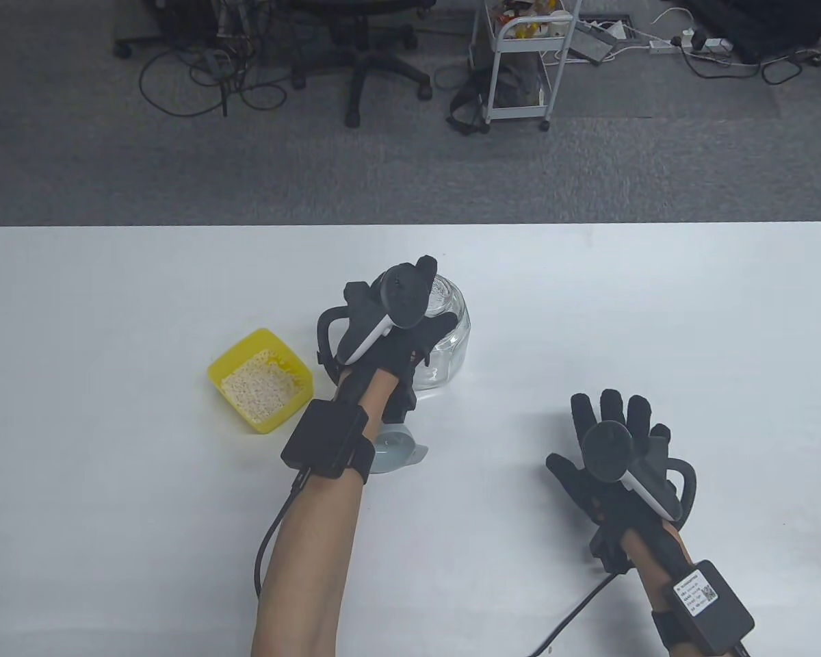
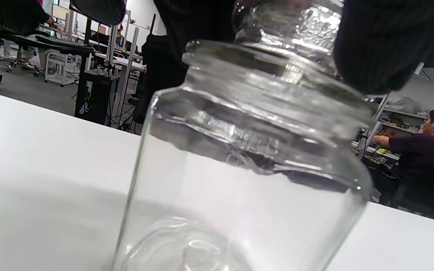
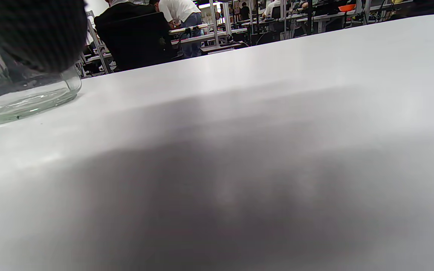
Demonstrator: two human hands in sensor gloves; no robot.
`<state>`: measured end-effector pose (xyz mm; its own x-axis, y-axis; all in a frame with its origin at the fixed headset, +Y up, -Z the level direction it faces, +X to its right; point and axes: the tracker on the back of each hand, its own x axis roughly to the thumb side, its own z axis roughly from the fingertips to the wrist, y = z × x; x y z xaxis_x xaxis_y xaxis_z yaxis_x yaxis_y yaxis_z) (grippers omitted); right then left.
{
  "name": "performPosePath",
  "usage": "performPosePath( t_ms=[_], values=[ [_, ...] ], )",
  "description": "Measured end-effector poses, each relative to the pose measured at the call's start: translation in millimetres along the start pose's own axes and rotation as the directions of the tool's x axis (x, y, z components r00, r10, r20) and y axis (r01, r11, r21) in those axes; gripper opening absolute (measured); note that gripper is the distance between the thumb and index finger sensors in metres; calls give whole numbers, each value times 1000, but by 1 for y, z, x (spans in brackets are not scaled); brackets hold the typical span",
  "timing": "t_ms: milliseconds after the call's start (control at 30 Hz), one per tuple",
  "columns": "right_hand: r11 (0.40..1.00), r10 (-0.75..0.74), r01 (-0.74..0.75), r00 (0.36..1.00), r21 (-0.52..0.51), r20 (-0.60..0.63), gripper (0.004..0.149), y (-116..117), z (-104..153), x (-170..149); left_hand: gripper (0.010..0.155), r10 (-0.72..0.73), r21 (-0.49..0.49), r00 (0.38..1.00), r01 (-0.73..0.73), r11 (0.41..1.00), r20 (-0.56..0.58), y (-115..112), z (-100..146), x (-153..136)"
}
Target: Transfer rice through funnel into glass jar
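Opening stage: left hand [image 1: 390,328] grips the lid [image 2: 296,26] atop the glass jar [image 1: 448,335] at table centre, apparently lifting it. Right hand [image 1: 616,455] rests splayed, holding nothing. Next: seat the funnel [image 1: 400,452], lying beside the rice tub [image 1: 260,380].

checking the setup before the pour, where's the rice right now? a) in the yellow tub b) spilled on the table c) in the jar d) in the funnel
a: the rice lies in the yellow tub left of the jar, and the left wrist view shows the jar with no rice in it.
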<state>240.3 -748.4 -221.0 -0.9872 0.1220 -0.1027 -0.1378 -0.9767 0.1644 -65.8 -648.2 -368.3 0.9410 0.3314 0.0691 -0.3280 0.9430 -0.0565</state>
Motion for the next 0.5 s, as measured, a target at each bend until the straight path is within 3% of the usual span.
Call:
performPosePath(
  t_ms=[100, 300, 367, 500],
  values=[
    [1000, -7, 7, 1000, -7, 4, 89, -1, 1, 0, 88, -10, 33, 1000, 10, 999, 16, 8, 5, 1],
    [1000, -27, 27, 1000, -11, 4, 89, -3, 2, -3, 87, 88, 204, 990, -109, 973, 106, 57, 41, -13],
    [999, -29, 29, 1000, -18, 9, 89, -5, 4, -3, 88, 35, 265, 988, -74, 961, 151, 73, 66, -25],
    [998, -30, 31, 999, -46, 25, 89, -10, 8, 0, 88, -12, 279, 985, -37, 959, 174, 79, 119, -58]
  ],
)
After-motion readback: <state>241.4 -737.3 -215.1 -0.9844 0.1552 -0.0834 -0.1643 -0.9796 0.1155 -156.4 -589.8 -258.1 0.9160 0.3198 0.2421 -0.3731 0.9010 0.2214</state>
